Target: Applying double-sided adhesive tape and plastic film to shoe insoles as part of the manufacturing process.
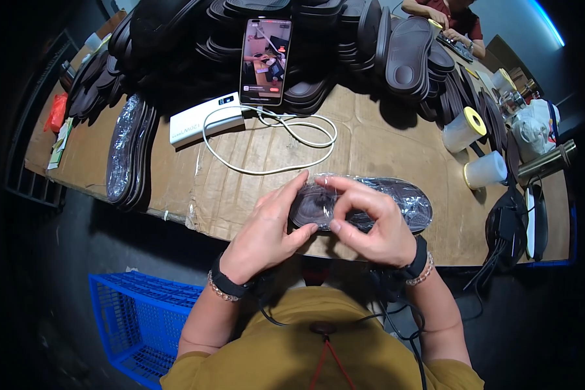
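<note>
A dark brown footbed (417,207), shaped like a shoe sole and wrapped in shiny clear film, lies crosswise near the table's front edge. My left hand (263,224) is at its left end, open, with the fingers stretched forward and the thumb spread toward the right. My right hand (374,221) is over its middle. The index finger there reaches out to the film at the far edge, while a curled finger and the thumb come together in a ring. Whether film is pinched between those tips cannot be made out. Both hands partly cover the footbed.
A phone (266,62) leans upright before heaped dark footbeds (406,55). A white power bank (205,121) and its cable (266,172) lie nearer. Film-wrapped footbeds (125,153) stand left; film rolls (465,130) right. Below is a blue crate (146,318). Another person (458,26) works at far right.
</note>
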Demonstrator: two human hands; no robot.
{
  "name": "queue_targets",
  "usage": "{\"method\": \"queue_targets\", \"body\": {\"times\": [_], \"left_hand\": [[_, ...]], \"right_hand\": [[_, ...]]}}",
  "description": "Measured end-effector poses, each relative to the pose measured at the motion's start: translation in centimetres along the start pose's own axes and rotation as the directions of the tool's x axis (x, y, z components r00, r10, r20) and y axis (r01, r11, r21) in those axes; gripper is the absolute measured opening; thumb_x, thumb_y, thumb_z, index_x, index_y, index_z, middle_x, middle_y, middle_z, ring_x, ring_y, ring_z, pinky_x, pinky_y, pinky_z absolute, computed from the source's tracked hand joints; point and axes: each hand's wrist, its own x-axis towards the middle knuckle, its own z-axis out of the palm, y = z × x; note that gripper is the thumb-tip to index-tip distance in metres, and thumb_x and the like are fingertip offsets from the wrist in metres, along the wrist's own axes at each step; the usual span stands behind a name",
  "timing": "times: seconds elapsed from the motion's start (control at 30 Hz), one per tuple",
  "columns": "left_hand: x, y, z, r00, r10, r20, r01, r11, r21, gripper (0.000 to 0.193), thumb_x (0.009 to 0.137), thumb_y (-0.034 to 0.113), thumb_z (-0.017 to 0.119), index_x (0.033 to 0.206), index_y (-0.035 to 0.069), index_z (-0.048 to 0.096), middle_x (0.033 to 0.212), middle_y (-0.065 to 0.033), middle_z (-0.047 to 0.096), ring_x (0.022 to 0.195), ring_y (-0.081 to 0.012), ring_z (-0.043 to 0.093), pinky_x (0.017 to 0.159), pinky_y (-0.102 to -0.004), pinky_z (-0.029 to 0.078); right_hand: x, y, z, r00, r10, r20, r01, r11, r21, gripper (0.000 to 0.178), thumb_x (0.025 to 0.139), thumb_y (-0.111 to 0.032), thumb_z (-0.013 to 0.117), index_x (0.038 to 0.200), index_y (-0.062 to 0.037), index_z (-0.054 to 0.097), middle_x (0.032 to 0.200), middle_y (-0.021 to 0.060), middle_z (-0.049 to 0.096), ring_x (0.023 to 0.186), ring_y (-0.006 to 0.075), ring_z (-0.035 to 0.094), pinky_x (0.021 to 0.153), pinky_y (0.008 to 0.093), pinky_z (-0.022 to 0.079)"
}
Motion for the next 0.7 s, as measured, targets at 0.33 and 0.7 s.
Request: {"method": "queue_targets", "body": {"times": [0.33, 0.7], "left_hand": [[1.7, 2.1, -0.5, 0.973, 0.041, -0.227, -0.045, 0.999, -0.016, 0.067, 0.088, 0.009, 0.081, 0.149, 0.007, 0.053, 0.149, -0.0193, 0.056, 0.141, -0.0328, 0.053, 0.116, -0.0421, 0.043], [2.7, 2.8, 0.3, 0.929, 0.103, -0.356, -0.033, 0.98, 0.198, 0.047, 0.085, 0.003, 0.077, 0.13, 0.007, 0.063, 0.136, -0.021, 0.056, 0.129, -0.0398, 0.056, 0.109, -0.0451, 0.046]], "right_hand": [[0.1, 0.0, -1.6, 0.995, 0.091, -0.043, -0.086, 0.99, 0.109, 0.023, 0.089, -0.002, 0.059, 0.111, 0.004, 0.06, 0.122, 0.0215, 0.071, 0.113, 0.0351, 0.071, 0.101, 0.0413, 0.054], [-1.2, 0.7, -2.0, 0.989, 0.071, 0.126, 0.004, 0.856, -0.518, 0.016, 0.085, -0.016, 0.078, 0.092, -0.0035, 0.07, 0.093, 0.0116, 0.07, 0.095, 0.0313, 0.066, 0.087, 0.0424, 0.048]]}}
